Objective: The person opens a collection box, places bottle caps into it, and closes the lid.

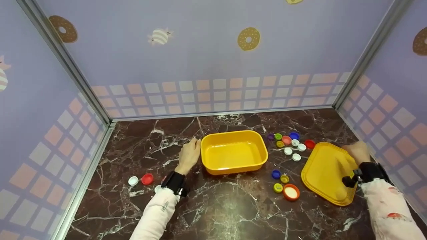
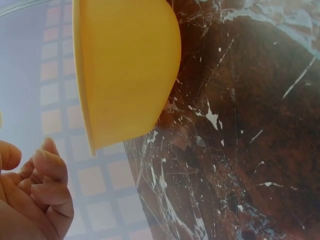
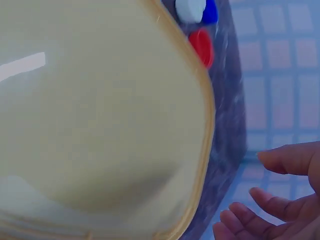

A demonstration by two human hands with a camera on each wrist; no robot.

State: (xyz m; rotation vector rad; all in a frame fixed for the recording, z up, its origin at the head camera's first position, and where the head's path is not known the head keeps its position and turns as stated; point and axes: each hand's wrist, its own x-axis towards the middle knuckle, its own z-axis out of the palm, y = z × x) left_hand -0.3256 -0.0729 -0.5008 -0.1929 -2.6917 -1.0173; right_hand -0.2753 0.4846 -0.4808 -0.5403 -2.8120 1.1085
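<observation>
A yellow plastic tub (image 1: 225, 170) stands upright in the middle of the table. My left hand (image 1: 189, 154) is just left of its rim. In the left wrist view the fingers (image 2: 50, 192) are loosely curled and hold nothing, beside the tub's outer wall (image 2: 130, 70). A yellow lid (image 1: 320, 170) lies flat on the right. My right hand (image 1: 359, 151) hovers at its far right edge. The right wrist view has that hand's thumb and fingers (image 3: 287, 160) spread and holding nothing, apart from the lid's rim (image 3: 209, 115).
Several coloured bottle caps lie between tub and lid, among them a red cap (image 1: 309, 144), a blue cap (image 1: 294, 135) and an orange cap (image 1: 291, 192). At left are a white cap (image 1: 133, 181) and a red cap (image 1: 147, 179). Patterned walls (image 1: 220, 95) enclose the table.
</observation>
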